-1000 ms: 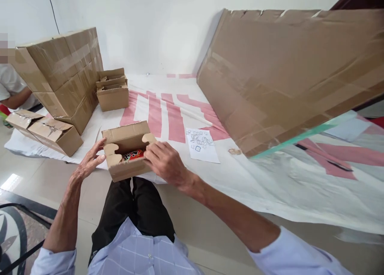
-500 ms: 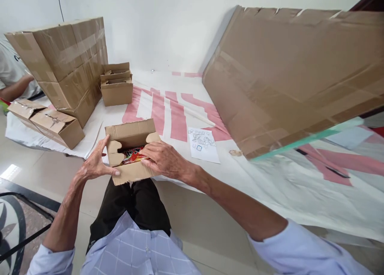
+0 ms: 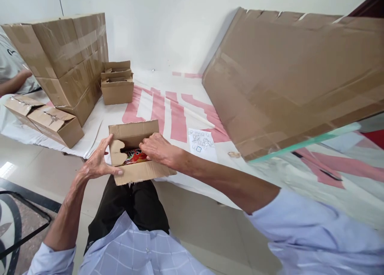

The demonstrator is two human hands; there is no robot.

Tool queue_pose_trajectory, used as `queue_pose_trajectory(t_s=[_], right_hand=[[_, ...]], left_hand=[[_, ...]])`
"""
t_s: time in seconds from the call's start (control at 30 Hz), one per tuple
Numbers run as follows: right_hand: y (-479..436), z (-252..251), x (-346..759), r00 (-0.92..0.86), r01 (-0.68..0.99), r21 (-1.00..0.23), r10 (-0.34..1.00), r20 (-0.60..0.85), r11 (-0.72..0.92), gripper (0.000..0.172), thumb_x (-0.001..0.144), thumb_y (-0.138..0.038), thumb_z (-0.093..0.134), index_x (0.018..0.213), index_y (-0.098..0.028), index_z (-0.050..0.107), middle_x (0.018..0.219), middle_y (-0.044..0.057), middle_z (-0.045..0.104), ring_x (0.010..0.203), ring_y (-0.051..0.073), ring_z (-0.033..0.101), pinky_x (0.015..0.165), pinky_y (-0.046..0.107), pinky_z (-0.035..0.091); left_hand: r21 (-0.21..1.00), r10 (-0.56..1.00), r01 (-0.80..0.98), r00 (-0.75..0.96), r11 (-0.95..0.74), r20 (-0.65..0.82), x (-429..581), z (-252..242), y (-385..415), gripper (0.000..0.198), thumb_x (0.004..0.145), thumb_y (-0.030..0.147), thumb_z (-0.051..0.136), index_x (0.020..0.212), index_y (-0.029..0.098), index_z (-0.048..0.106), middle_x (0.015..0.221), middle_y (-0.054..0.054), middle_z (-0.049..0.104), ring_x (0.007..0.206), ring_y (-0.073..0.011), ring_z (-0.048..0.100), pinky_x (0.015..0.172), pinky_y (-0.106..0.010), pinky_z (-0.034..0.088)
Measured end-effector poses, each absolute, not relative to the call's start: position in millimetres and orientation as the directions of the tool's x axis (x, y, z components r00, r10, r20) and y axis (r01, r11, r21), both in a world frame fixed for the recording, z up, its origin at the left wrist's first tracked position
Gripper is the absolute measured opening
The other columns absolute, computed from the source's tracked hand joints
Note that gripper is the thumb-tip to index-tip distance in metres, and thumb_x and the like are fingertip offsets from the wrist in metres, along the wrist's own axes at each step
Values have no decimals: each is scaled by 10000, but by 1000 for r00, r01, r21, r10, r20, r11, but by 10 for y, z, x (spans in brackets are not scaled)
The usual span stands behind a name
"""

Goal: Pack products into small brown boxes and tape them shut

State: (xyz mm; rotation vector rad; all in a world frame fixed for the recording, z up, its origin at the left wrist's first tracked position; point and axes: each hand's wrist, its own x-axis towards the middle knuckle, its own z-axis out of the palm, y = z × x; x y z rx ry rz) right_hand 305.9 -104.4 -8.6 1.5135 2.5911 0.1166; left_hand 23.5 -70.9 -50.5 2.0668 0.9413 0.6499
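A small cardboard box point(image 3: 144, 174) with its flaps up is held above my lap at the table's front edge. My left hand point(image 3: 100, 159) grips its left end, thumb on the near flap and fingers behind the left side. Inside the box lies a shiny red packet point(image 3: 135, 156) with green and white print. My right hand point(image 3: 159, 149) is at the box's right end, its fingers curled over the side flap there. That flap is mostly hidden under the hand.
Taped cartons point(image 3: 66, 47) are stacked at the left, with closed small boxes point(image 3: 57, 121) before them and open boxes point(image 3: 117, 92) beside them. A drawn-on paper sheet point(image 3: 204, 143) lies on the cloth. A large cardboard sheet point(image 3: 288, 79) leans at right. Another person's arm point(image 3: 15, 83) shows far left.
My right hand has moved from the packet up to the box's right end and its flap. The near flap now reaches further right. My left hand keeps its grip.
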Motion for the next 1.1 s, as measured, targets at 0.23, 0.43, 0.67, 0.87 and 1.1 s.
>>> queue_pose_trajectory(t_s=[0.23,0.43,0.67,0.87,1.1], right_hand=[[-795,-61,2893,-529,801,137,797,-292,582,169,873,-77,713,935,-174,835,884,141,829,826,262,784,691,340,455],[-776,-142,2928,-542,782,157,782,-307,603,232,974,-95,590,945,-136,817,865,158,799,845,250,766,714,321,454],[-864,-9,3212,-547,837,-20,837,-16,547,319,1034,-180,483,884,-159,764,1025,136,760,968,230,661,712,312,395],[-895,280,3594,-392,679,-576,889,238,454,248,973,-273,514,795,-186,664,824,38,653,739,157,542,711,308,407],[-867,486,3854,-220,430,-888,973,72,163,312,828,-478,725,737,-193,636,672,-30,546,597,106,452,569,274,316]], left_hand=[[818,781,372,609,-438,141,235,-537,-669,1322,679,684,948,1750,303,273,1762,-198,313,1585,-473,399,1181,-605,521],[812,777,369,610,-452,156,234,-573,-654,1336,653,666,974,1745,315,290,1744,-192,353,1574,-485,410,1177,-620,517],[824,770,341,615,-452,168,240,-600,-557,1325,642,622,990,1736,285,323,1709,-204,407,1540,-480,453,1173,-612,512],[828,774,336,610,-449,172,281,-604,-462,1357,622,615,1000,1739,276,308,1719,-219,397,1554,-487,439,1187,-630,490],[771,796,337,504,-540,336,398,-419,-452,1247,635,651,987,1685,312,406,1723,-201,401,1557,-464,452,1141,-596,531]])
